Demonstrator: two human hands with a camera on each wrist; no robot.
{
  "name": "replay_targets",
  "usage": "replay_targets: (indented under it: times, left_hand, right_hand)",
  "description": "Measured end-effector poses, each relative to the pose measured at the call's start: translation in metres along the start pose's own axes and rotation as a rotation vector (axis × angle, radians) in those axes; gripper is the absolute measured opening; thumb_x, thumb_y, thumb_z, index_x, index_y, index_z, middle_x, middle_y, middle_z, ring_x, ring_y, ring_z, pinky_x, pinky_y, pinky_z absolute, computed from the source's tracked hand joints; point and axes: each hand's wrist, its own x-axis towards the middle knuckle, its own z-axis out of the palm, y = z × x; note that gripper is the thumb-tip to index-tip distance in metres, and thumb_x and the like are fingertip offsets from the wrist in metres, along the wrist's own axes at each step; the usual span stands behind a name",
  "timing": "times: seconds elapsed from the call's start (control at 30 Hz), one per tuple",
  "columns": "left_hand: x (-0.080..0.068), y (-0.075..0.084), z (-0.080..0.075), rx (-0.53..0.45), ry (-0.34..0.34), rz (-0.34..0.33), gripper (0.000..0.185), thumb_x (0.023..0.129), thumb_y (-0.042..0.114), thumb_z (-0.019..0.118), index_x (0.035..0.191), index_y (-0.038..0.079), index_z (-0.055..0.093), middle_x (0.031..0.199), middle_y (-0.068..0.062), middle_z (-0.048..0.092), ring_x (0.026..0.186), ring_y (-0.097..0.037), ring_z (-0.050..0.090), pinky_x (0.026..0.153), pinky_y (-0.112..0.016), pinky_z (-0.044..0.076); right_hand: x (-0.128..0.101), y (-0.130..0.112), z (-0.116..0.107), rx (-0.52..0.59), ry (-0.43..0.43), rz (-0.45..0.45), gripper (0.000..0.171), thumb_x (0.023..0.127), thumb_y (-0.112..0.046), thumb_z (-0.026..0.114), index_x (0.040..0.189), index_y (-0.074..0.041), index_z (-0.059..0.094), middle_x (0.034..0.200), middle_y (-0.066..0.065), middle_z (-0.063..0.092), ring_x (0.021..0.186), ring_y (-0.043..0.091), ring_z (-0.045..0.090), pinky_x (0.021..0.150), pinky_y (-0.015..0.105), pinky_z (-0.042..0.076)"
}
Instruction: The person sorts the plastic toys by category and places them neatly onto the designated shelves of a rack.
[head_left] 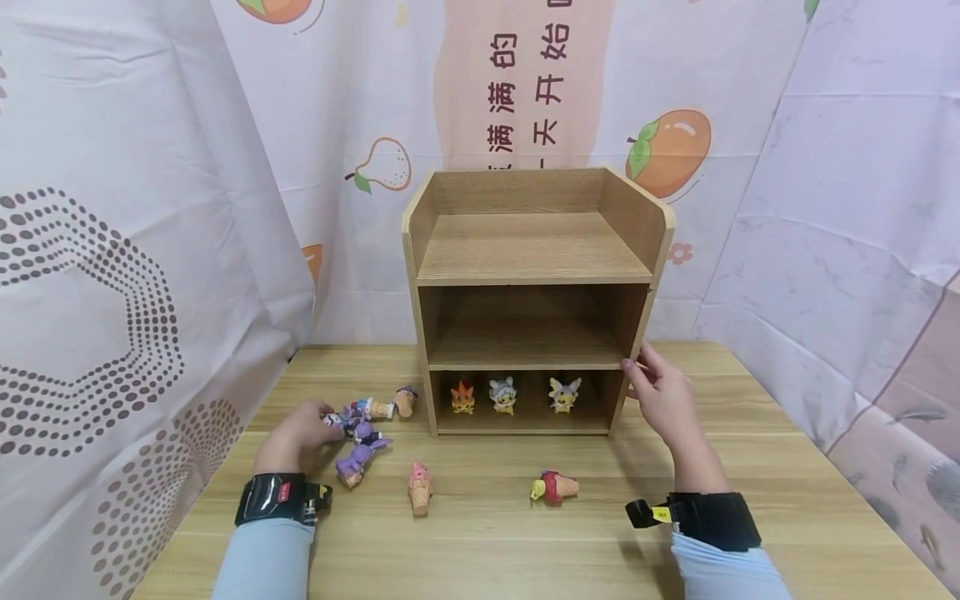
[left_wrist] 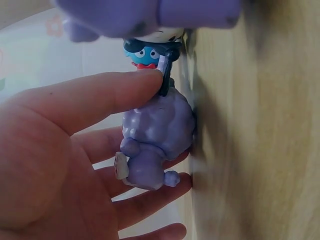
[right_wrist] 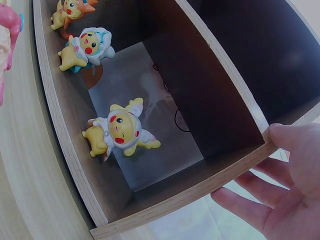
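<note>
My left hand (head_left: 302, 429) is at the left cluster of small figurines, its thumb and fingers around a lavender bumpy figurine (left_wrist: 157, 125) low over the table. Another purple figurine (left_wrist: 150, 17) crosses the top of the left wrist view, near a figure with a blue face (left_wrist: 146, 54). My right hand (head_left: 663, 392) grips the right side of a wooden shelf (head_left: 525, 246), thumb on the front edge and fingers around the outside. On its bottom level stand three yellow figurines: one in orange (head_left: 462, 398), one in white and blue (head_left: 503, 396), one with a pale eared hood (right_wrist: 120, 129).
A pink cone figurine (head_left: 420, 489) and a red-and-yellow cone figurine (head_left: 555, 487) lie on the table (head_left: 480, 550) before the shelf. Several others, including a purple-eared one (head_left: 358, 460) and a brown one (head_left: 405, 402), lie left of it. Printed curtains (head_left: 360, 92) hang behind.
</note>
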Motion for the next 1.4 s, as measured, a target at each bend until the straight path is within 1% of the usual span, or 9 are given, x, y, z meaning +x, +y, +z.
replay_targets:
  times: [0.17, 0.37, 0.63, 0.73, 0.87, 1.03, 1.17, 1.23, 1.4]
  left_hand:
    - [0.001, 0.000, 0.000, 0.013, 0.005, 0.009, 0.061, 0.085, 0.019, 0.077, 0.134, -0.010, 0.054, 0.128, -0.034, 0.058, 0.119, -0.054, 0.053, 0.098, -0.069, 0.040]
    - [0.002, 0.000, 0.001, 0.016, 0.012, 0.012, 0.060, 0.083, 0.017, 0.078, 0.131, -0.010, 0.055, 0.123, -0.032, 0.060, 0.115, -0.052, 0.056, 0.097, -0.068, 0.041]
    - [0.003, -0.002, -0.001, -0.033, 0.024, 0.003, 0.067, 0.081, 0.016, 0.079, 0.135, -0.013, 0.050, 0.125, -0.034, 0.058, 0.116, -0.053, 0.055, 0.098, -0.068, 0.041]
    - [0.002, -0.003, -0.003, -0.063, 0.042, 0.004, 0.070, 0.081, 0.015, 0.079, 0.137, -0.013, 0.048, 0.127, -0.034, 0.057, 0.116, -0.052, 0.055, 0.099, -0.068, 0.041]
    - [0.000, -0.003, -0.004, -0.104, 0.065, 0.000, 0.073, 0.078, 0.015, 0.080, 0.139, -0.010, 0.047, 0.127, -0.032, 0.057, 0.114, -0.049, 0.056, 0.097, -0.066, 0.043]
    - [-0.001, 0.000, -0.006, -0.156, 0.099, 0.001, 0.069, 0.077, 0.013, 0.079, 0.136, -0.004, 0.048, 0.123, -0.028, 0.059, 0.110, -0.045, 0.057, 0.093, -0.064, 0.045]
    - [0.001, 0.001, -0.008, -0.139, 0.139, 0.046, 0.065, 0.083, 0.016, 0.077, 0.136, -0.006, 0.048, 0.125, -0.031, 0.058, 0.113, -0.048, 0.056, 0.093, -0.063, 0.046]
    - [0.002, 0.001, -0.010, -0.117, 0.156, 0.081, 0.068, 0.086, 0.020, 0.077, 0.139, -0.010, 0.047, 0.128, -0.035, 0.056, 0.117, -0.052, 0.054, 0.096, -0.065, 0.045]
    - [0.003, 0.004, -0.012, -0.108, 0.180, 0.119, 0.076, 0.087, 0.030, 0.079, 0.141, -0.012, 0.044, 0.134, -0.039, 0.051, 0.121, -0.054, 0.052, 0.100, -0.064, 0.043]
  right_hand:
    - [0.000, 0.000, 0.000, 0.006, -0.002, 0.001, 0.053, 0.107, -0.023, 0.055, 0.154, -0.004, 0.043, 0.137, 0.030, 0.057, 0.121, 0.044, 0.059, 0.069, 0.019, 0.057]
    - [0.000, 0.001, 0.000, -0.005, 0.000, 0.003, 0.053, 0.107, -0.024, 0.054, 0.155, -0.005, 0.042, 0.136, 0.029, 0.058, 0.121, 0.044, 0.059, 0.071, 0.027, 0.059]
    - [0.000, 0.001, 0.001, 0.000, -0.002, -0.003, 0.052, 0.107, -0.024, 0.054, 0.154, -0.006, 0.043, 0.137, 0.029, 0.057, 0.120, 0.042, 0.060, 0.072, 0.035, 0.060]
    - [0.000, 0.001, 0.001, 0.009, 0.002, -0.014, 0.051, 0.107, -0.022, 0.055, 0.154, -0.005, 0.044, 0.136, 0.029, 0.058, 0.120, 0.042, 0.060, 0.071, 0.030, 0.060]
    - [-0.001, -0.001, 0.001, 0.018, 0.007, -0.028, 0.050, 0.107, -0.018, 0.055, 0.153, -0.004, 0.044, 0.134, 0.030, 0.059, 0.120, 0.042, 0.059, 0.067, 0.019, 0.057]
    - [0.000, -0.001, 0.000, 0.014, 0.003, -0.024, 0.051, 0.107, -0.017, 0.054, 0.154, -0.002, 0.042, 0.135, 0.031, 0.058, 0.121, 0.043, 0.059, 0.067, 0.018, 0.056]
    - [-0.001, -0.001, 0.001, 0.019, 0.004, -0.015, 0.051, 0.107, -0.019, 0.055, 0.154, -0.004, 0.043, 0.135, 0.030, 0.058, 0.121, 0.041, 0.059, 0.067, 0.019, 0.057]
    - [-0.001, 0.000, 0.001, 0.024, 0.004, -0.014, 0.051, 0.107, -0.019, 0.056, 0.154, -0.004, 0.043, 0.135, 0.030, 0.058, 0.121, 0.041, 0.059, 0.068, 0.019, 0.057]
    - [-0.001, -0.001, 0.000, 0.027, -0.001, -0.017, 0.051, 0.107, -0.018, 0.055, 0.154, -0.004, 0.042, 0.136, 0.030, 0.057, 0.121, 0.042, 0.059, 0.067, 0.018, 0.056]
